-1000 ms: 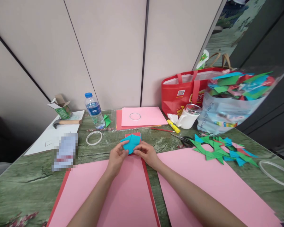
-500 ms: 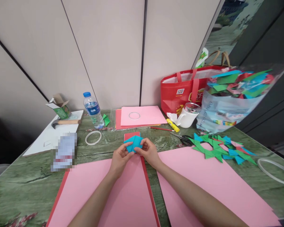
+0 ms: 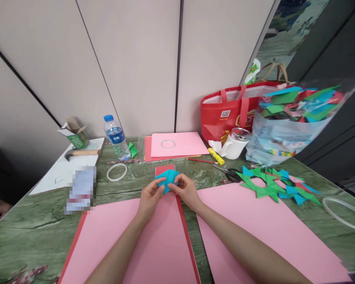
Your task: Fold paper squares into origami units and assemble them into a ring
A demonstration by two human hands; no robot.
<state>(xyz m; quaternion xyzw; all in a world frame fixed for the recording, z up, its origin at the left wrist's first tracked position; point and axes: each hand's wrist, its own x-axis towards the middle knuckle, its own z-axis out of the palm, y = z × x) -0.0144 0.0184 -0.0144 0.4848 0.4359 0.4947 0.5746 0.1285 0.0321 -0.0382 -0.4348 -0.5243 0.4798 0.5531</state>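
Observation:
A folded piece of blue paper (image 3: 169, 177) is held between my two hands over the top edge of a pink sheet. My left hand (image 3: 149, 199) pinches its left side between thumb and fingers. On its right side, my right hand (image 3: 187, 190) grips it with the thumb and fingertips. Just behind the blue paper lies a small red piece of paper (image 3: 162, 169), partly hidden by it. Beneath my left forearm are large pink sheets (image 3: 112, 236) with a red edge, and under my right forearm more pink sheets (image 3: 272, 228).
Folded green, blue and pink paper pieces (image 3: 263, 189) lie at right by scissors (image 3: 232, 174). Behind stand a white mug (image 3: 236, 145), a red bag (image 3: 214, 114) and a plastic bag of folded paper (image 3: 284, 138). Leftward are a water bottle (image 3: 116, 138), tape roll (image 3: 116, 172) and hammer (image 3: 85, 152).
The blue paper's lower point now shows between my thumbs, which have shifted slightly apart. Part of another person appears at the far left edge.

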